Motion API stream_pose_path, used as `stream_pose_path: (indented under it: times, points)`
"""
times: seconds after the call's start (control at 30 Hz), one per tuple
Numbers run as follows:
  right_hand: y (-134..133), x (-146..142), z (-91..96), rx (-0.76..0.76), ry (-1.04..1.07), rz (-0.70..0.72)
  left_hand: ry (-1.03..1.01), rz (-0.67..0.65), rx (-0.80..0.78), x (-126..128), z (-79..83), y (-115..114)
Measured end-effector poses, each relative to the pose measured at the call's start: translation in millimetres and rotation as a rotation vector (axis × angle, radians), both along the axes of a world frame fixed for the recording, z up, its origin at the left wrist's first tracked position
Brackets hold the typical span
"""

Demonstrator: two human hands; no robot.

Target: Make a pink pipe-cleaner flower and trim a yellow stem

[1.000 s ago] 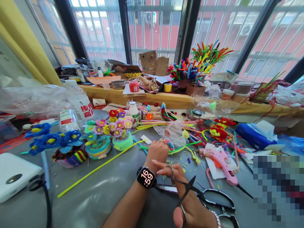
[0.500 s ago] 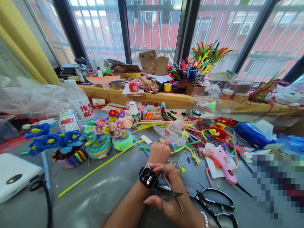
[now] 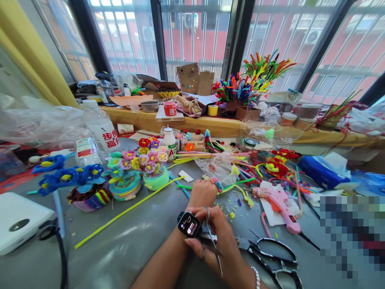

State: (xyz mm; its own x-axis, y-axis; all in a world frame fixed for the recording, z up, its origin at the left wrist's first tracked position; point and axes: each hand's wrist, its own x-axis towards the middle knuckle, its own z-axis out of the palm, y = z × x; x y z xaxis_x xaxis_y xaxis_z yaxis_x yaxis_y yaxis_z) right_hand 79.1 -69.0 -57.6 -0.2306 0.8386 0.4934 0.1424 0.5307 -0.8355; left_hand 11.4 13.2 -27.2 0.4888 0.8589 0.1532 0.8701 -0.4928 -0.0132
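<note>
My left hand [image 3: 203, 193] is curled with its back up, and a black smartwatch [image 3: 189, 224] with a lit screen sits on that wrist. A small pink and blue fuzzy piece [image 3: 217, 184] shows at its fingers; whatever lies inside the hand is hidden. My right hand [image 3: 227, 245] reaches across to the watch, fingers and thumb at its right side. Small metal scissors [image 3: 214, 241] hang from the fingers of that hand. Under it lie large black-handled scissors [image 3: 272, 247], their blades partly covered.
Fuzzy-flower pots [image 3: 124, 188] stand at left, near a yellow pipe cleaner [image 3: 126, 216]. Rightward lies a pink glue gun [image 3: 281, 204] with its cord. Beyond are loose pipe cleaners [image 3: 192, 157], a white bottle [image 3: 169, 140] and a blue tissue pack [image 3: 319, 172]. A white device [image 3: 24, 224] sits at far left.
My right thumb has moved up to the watch's lower edge. The small scissors have swung, their blades now pointing more downward. The watch has turned slightly; the left hand stays put.
</note>
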Motion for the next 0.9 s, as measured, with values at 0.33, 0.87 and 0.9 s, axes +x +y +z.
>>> stream_pose_path:
  times: [0.33, 0.87, 0.9]
  points:
    - [1.7, -1.0, 10.3, 0.121, -0.072, -0.086, 0.002, 0.005, -0.005, 0.7, 1.5, -1.0]
    - [-4.4, 14.3, 23.1, 0.29, -0.259, 0.035, -0.033, -0.015, -0.016, -0.1, -1.8, -3.5]
    - [-4.6, 14.4, 22.7, 0.286, -0.241, 0.027, -0.034, -0.015, -0.018, 0.0, -1.3, -3.5]
